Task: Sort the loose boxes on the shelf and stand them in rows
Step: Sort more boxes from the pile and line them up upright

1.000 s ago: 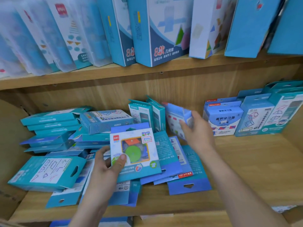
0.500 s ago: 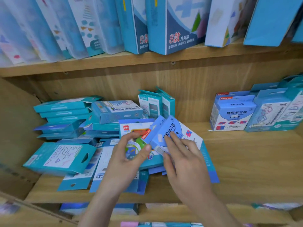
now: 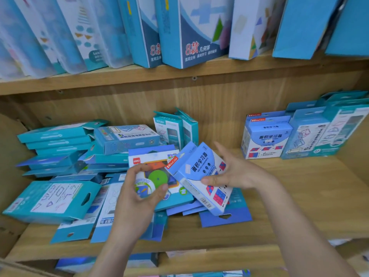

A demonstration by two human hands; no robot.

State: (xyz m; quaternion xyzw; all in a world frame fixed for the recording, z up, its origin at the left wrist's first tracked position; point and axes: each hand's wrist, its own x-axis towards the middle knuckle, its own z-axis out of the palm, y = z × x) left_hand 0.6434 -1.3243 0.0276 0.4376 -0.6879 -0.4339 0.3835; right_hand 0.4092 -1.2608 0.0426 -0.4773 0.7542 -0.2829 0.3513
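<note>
Loose boxes [image 3: 60, 152] piled on shelf [image 3: 299, 196] L, upright row [image 3: 267, 134] R.

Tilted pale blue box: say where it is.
Head view, centre: the pale blue box is held in the right hand, overlapping the green-disc box that the left hand holds.

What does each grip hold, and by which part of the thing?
The left grip holds the green-disc box by its lower left part; the right grip holds the light blue box by its right edge, thumb on its front.
</note>
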